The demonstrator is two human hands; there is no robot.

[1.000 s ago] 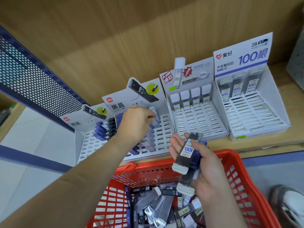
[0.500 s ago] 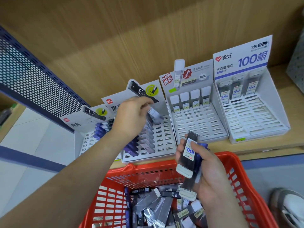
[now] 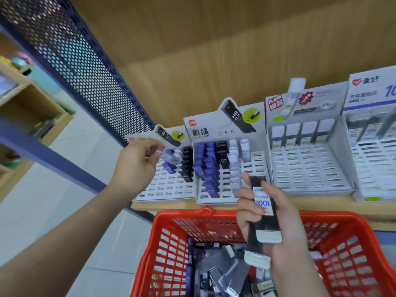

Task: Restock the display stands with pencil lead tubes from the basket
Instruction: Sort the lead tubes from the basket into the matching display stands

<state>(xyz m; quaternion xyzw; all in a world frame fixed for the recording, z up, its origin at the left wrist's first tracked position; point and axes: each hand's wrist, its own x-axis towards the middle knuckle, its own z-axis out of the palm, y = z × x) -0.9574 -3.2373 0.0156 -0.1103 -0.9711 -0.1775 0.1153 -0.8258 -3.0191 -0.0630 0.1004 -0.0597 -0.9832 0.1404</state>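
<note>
Above the basket (image 3: 182,214), the right hand (image 3: 285,228) gripped dark tubes (image 3: 265,224); up-left of the basket, the left hand (image 3: 137,166) pinched a pale tube (image 3: 170,157) at a stand (image 3: 167,189).

Stationery shop; display stands (image 3: 225,129); basket (image 3: 334,216).

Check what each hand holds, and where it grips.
Left hand pinches a pale lead tube by its end. Right hand grips dark 100-label lead tubes around their middles.
</note>
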